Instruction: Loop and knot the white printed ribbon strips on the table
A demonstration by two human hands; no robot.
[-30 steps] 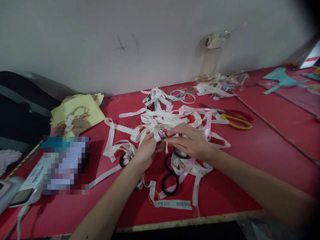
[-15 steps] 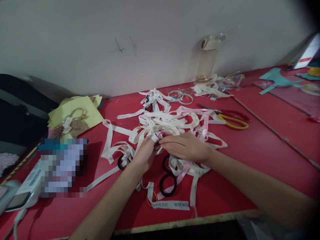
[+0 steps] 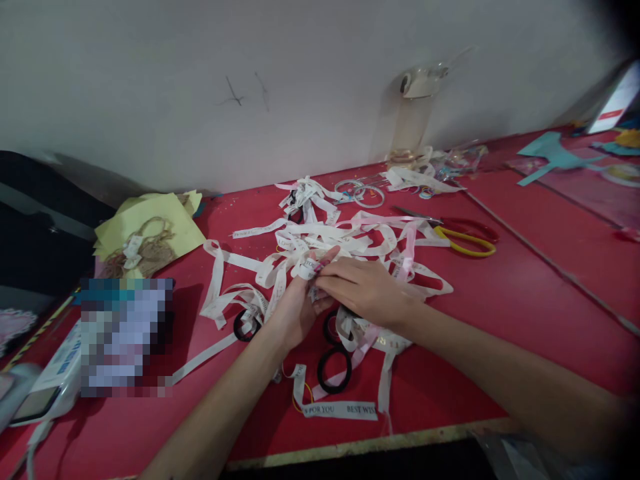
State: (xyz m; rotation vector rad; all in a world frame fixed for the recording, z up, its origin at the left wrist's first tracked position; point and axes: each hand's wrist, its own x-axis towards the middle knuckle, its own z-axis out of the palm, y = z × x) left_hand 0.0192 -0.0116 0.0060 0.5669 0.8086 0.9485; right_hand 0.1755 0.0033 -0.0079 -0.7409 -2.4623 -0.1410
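Observation:
A small coil of white printed ribbon is gripped between the thumb and fingers of my left hand. From the right, my right hand closes its fingertips on the same coil, where a bit of pink shows; its exact hold is partly hidden. Beyond and around both hands spreads a loose tangle of white ribbon with a pink ribbon through it. Below the hands lie a black ring and a ribbon end printed "BEST WIS". Another black ring sits left, with ribbon wound through it.
Scissors with yellow and red handles lie on the red table at right. A clear bottle stands by the wall. Yellow paper sheets with twine and a white device are at left. Clear rings lie behind.
The ribbon coil in my left hand has turned and shows more of its printed face. My left fingers have spread a little beneath it, and my right fingertips have shifted slightly on it.

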